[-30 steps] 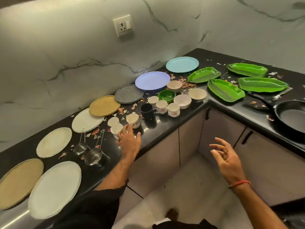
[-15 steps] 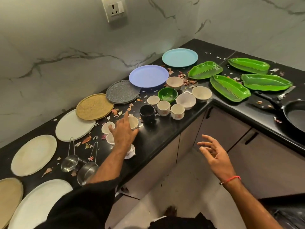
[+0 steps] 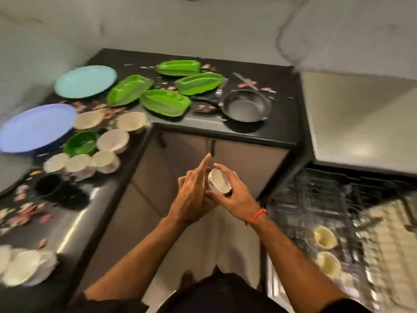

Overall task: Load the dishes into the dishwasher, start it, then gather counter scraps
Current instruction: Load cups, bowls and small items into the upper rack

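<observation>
**Inspector A:** Dishes first. We note one small white cup (image 3: 218, 181) with a dark pattern on its side, held between both hands in front of the body, above the floor and clear of the counter (image 3: 279, 129). The right hand (image 3: 234, 195) wraps its fingers around the cup from the right and below. The left hand (image 3: 191, 199) presses against the cup's left side with fingers extended, forefinger pointing up.

**Inspector B:** Agreed. To the right of the hands and lower, we record the open dishwasher rack (image 3: 320, 199), with two pale cups (image 3: 325, 238) already sitting in it. The picture is blurred there, so we cannot tell the compartments.

**Inspector A:** Left of the hands, on the counter, we see a green bowl (image 3: 81, 143), several pale bowls and cups, a black cup (image 3: 48, 185), and a violet plate (image 3: 37, 126). Beyond the hands lie a light blue plate (image 3: 85, 81), four green leaf-shaped trays (image 3: 164, 102) and a black pan (image 3: 246, 106).

**Inspector B:** Pinkish scraps (image 3: 24, 213) lie scattered over the counter to the left and around the trays.
</observation>
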The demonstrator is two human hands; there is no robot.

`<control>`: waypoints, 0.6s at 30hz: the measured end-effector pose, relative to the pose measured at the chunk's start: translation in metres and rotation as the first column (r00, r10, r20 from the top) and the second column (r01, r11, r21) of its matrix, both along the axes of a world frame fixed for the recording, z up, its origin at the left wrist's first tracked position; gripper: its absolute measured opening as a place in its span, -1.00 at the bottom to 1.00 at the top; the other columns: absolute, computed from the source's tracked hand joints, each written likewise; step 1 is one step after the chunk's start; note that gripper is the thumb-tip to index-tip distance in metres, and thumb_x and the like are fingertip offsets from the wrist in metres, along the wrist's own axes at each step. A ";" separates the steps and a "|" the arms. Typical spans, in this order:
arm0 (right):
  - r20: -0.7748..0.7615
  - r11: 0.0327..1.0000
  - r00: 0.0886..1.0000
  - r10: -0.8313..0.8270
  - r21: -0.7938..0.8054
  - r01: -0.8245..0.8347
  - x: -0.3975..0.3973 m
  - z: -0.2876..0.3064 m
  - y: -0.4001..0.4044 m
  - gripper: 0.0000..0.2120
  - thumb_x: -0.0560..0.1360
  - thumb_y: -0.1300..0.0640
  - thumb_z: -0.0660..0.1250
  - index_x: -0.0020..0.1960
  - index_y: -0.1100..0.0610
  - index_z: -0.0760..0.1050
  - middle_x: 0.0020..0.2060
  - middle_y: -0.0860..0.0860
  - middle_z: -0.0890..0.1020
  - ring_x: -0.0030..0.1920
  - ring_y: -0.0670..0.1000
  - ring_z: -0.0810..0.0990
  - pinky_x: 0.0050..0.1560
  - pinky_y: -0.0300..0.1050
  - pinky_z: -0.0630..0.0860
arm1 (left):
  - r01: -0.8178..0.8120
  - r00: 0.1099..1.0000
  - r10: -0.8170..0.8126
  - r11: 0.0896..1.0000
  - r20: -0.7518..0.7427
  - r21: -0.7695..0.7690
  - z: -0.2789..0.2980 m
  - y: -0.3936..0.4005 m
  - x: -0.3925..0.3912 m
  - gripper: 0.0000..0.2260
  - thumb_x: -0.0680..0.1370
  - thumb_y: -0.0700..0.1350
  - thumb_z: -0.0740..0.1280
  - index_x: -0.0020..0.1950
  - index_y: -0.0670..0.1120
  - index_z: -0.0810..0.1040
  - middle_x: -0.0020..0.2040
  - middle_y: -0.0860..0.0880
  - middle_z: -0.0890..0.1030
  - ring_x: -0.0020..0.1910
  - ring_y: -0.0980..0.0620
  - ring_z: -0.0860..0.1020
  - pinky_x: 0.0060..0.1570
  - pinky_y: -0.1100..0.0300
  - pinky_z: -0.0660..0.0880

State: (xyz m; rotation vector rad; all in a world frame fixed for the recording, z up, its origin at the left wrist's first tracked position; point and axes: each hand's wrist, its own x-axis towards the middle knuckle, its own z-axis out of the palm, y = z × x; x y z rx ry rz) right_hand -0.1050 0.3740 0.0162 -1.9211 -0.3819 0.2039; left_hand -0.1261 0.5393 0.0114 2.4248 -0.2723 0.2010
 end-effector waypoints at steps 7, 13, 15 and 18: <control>-0.036 0.815 0.815 -0.578 -0.081 0.575 -0.038 -0.050 -0.218 -0.40 0.34 -0.09 0.47 0.33 0.03 0.45 0.19 -0.05 0.54 0.17 -0.17 0.51 0.24 -0.33 0.38 | 0.382 0.924 -0.359 0.887 -0.132 0.260 -0.021 -0.185 0.036 -0.18 0.39 0.44 0.30 0.57 0.22 0.14 0.53 0.11 0.23 0.44 -0.04 0.22 0.29 -0.03 0.24; -0.236 0.489 0.434 -0.869 -0.283 0.825 -0.110 -0.127 -0.389 -0.36 0.22 -0.06 0.48 0.26 0.03 0.42 0.16 0.09 0.48 0.04 0.03 0.49 0.09 -0.12 0.45 | 0.603 0.792 -0.502 0.732 -0.348 0.316 -0.042 -0.314 0.040 -0.38 0.46 0.42 0.13 0.48 0.23 0.33 0.52 0.11 0.26 0.49 -0.06 0.13 0.40 -0.13 0.17; -0.250 0.417 0.342 -0.906 -0.379 0.826 -0.130 -0.154 -0.427 -0.38 0.28 0.17 0.56 0.28 0.11 0.42 0.18 0.18 0.46 0.02 0.06 0.43 0.05 -0.23 0.36 | 0.658 0.749 -0.538 0.674 -0.386 0.336 -0.052 -0.349 0.041 -0.46 0.49 0.39 0.15 0.44 0.26 0.38 0.51 0.11 0.28 0.48 -0.04 0.15 0.39 -0.13 0.15; -0.246 0.385 0.299 -0.922 -0.495 0.779 -0.145 -0.192 -0.460 -0.40 0.31 0.33 0.51 0.31 0.19 0.42 0.16 0.28 0.47 -0.01 0.11 0.43 -0.03 -0.23 0.34 | 0.706 0.704 -0.566 0.624 -0.429 0.336 -0.064 -0.384 0.039 -0.50 0.51 0.38 0.18 0.41 0.27 0.41 0.50 0.13 0.29 0.47 -0.02 0.17 0.37 -0.11 0.14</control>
